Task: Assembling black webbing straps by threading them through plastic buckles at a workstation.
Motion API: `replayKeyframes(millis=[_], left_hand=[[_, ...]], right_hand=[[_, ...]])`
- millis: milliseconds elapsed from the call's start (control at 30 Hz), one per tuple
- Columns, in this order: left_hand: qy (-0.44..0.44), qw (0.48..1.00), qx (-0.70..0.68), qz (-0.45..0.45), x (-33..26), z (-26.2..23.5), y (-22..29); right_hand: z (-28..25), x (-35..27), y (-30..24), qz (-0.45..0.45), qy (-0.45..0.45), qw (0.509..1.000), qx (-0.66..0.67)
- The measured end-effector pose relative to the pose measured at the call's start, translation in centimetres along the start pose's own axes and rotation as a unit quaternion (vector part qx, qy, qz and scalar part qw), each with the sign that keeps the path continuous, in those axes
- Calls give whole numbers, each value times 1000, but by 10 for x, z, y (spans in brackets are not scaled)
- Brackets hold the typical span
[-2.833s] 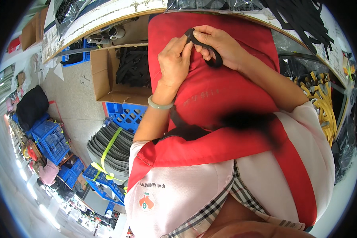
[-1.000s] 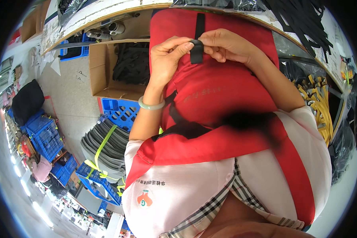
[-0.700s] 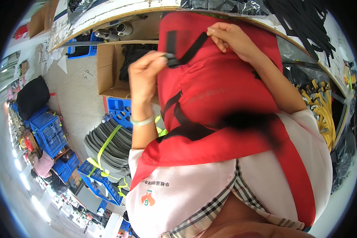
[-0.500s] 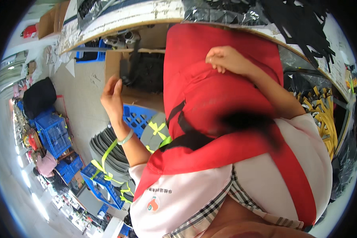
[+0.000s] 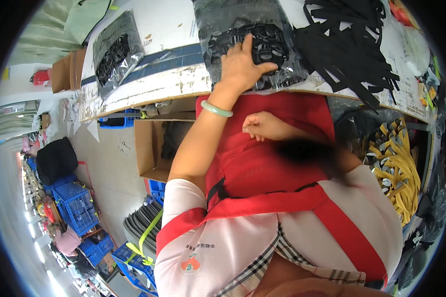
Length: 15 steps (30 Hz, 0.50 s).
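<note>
Fingers [image 5: 247, 47] of the left hand [image 5: 240, 67] lie spread and flat on a clear bag of black plastic parts [image 5: 255, 44], pressing on it without closing; the bag sits at the bench [image 5: 148, 89] edge, likely within easy reach. Below them, the right hand [image 5: 262, 126] rests loosely curled on the red fabric item [image 5: 267, 163] held against the lap, seemingly steadying it. Right of the fingers sprawl black straps [image 5: 347, 44].

Glossy clear plastic bag [image 5: 255, 47] of matt black parts, red cloth bag [image 5: 272, 163], worn white tabletop [image 5: 168, 29].
</note>
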State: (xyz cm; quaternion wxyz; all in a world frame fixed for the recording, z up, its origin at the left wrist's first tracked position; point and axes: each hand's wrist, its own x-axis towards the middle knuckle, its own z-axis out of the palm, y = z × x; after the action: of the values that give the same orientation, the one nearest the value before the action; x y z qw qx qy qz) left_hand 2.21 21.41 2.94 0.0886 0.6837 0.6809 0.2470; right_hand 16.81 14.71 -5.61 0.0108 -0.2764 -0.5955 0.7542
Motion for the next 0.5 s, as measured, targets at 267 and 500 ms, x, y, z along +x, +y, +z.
replayKeyframes(millis=[267,500], left_hand=[[34,995,24,96,22,44,-3],[-8,887,-425,-178,61,26,-35]], right_hand=[[-20,-1,1,-5,33,999,-2],[-20,-1,-2,-11,25,999,-26]])
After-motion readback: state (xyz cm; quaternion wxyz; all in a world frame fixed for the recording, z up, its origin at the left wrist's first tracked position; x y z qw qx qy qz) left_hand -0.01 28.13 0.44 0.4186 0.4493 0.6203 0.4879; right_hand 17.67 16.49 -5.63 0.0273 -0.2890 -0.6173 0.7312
